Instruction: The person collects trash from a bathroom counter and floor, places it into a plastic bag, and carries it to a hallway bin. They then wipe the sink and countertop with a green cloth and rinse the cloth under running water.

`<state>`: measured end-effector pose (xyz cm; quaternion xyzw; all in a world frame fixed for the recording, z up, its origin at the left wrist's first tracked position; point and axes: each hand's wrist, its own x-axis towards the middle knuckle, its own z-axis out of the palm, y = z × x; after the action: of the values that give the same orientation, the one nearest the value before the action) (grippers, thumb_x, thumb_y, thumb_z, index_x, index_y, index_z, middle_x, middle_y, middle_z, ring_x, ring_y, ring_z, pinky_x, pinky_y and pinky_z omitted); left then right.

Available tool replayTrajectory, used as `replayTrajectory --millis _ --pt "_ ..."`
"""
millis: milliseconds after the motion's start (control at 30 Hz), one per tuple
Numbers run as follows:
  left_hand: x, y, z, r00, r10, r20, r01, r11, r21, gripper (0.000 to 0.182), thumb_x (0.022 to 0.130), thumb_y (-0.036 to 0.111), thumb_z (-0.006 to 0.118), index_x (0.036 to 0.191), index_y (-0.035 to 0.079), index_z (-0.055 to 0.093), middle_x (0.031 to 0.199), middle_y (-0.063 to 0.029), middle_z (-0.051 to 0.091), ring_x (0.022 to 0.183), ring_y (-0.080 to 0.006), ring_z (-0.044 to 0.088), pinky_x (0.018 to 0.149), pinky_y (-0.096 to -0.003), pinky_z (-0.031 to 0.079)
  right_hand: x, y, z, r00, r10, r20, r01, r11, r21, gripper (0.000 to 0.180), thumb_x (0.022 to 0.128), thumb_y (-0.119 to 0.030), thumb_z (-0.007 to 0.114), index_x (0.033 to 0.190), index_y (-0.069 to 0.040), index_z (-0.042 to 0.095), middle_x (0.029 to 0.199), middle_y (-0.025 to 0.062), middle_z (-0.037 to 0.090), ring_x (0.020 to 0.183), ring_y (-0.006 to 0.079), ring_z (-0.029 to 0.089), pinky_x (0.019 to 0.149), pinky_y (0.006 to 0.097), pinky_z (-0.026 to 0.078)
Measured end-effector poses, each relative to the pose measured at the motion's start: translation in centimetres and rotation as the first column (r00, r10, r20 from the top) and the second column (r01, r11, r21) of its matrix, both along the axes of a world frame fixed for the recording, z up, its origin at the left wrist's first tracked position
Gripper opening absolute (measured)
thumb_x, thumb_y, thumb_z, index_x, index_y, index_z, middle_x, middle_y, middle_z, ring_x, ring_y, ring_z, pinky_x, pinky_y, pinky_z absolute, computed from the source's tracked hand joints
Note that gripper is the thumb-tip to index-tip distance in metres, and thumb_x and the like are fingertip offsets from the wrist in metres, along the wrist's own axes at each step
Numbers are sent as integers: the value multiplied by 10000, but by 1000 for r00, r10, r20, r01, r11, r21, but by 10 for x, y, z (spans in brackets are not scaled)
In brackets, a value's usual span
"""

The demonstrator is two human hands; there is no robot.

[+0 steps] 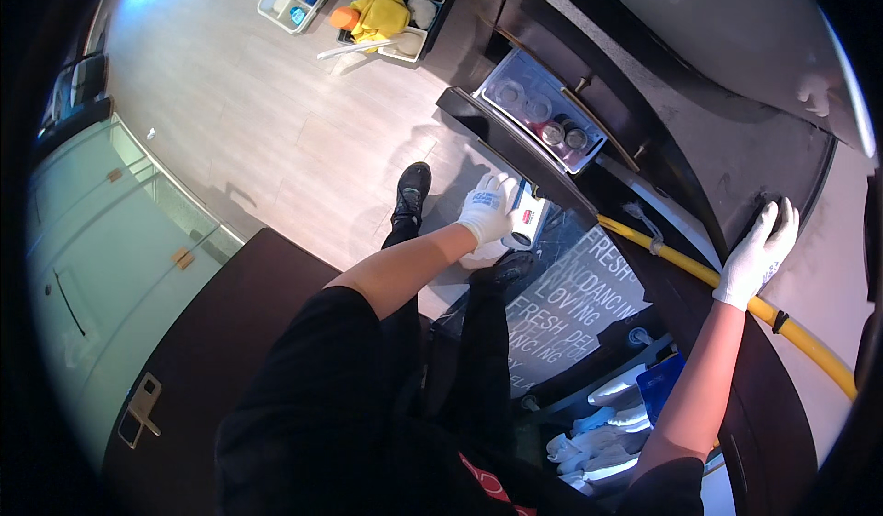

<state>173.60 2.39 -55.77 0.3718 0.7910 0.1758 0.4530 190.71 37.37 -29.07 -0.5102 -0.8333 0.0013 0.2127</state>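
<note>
My left hand (pixel 488 214), in a white knit glove with blue print, is against a white packet or box (pixel 528 218) with a red label, beside an opened dark drawer. Its fingers partly hide the packet, and whether they grip it I cannot tell. My right hand (pixel 759 254), gloved the same way, rests on the dark countertop (pixel 748 136) at its edge, fingers apart and nothing in them. A yellow pole (pixel 679 266) runs beneath that wrist along the counter. Inside the drawer, a clear plastic bin (pixel 528 88) holds several round lidded jars.
A cleaning caddy (pixel 431 40) with a yellow cloth (pixel 381 14) and bottles stands on the floor at the top, beside a white tray (pixel 279 16). White cloths or gloves (pixel 607 440) lie low at right. A dark door (pixel 227 350) and glass panels (pixel 131 240) are at left.
</note>
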Motion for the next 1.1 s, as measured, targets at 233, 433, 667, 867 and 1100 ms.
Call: replayTrajectory --millis 233,433,667,867,1100 --pt "-22 51 36 891 388 235 -372 922 -110 530 875 394 727 1160 -52 702 1249 -328 668 1203 -467 650 1019 -516 527 1 3 -1 999 -9 47 8 1000 21 502 1101 -343 594 1401 58 633 1525 258 557 1435 382 516 1236 454 363" --pt "-33 95 47 810 551 202 -552 832 -56 409 799 291 708 942 -87 770 982 -339 746 981 -460 750 894 -508 603 2 4 -1 999 -1 40 1 1000 -4 511 1103 -335 592 1425 61 604 1504 266 566 1419 389 523 1226 448 375" --pt "-47 159 40 869 429 246 -421 903 -88 573 870 293 655 1291 -95 635 1366 -330 643 1282 -448 641 1092 -475 530 2 2 0 999 -39 10 39 999 21 523 1104 -290 600 1501 44 527 1536 257 537 1425 381 518 1232 456 371" --pt "-76 74 60 989 28 142 -63 968 243 843 956 226 575 1722 242 225 1717 -227 339 1368 -456 565 1180 -487 461 2 -2 2 999 -10 47 8 999 34 512 1086 -223 592 1510 54 522 1596 263 485 1498 397 446 1280 473 311" --pt "-122 -270 140 951 270 149 -245 955 -165 742 971 316 626 1645 142 371 1474 -281 602 1287 -467 631 1081 -514 516 -19 -17 19 945 -169 281 138 982 128 561 1043 -171 568 1568 -4 463 1632 270 433 1491 431 445 1257 501 341"
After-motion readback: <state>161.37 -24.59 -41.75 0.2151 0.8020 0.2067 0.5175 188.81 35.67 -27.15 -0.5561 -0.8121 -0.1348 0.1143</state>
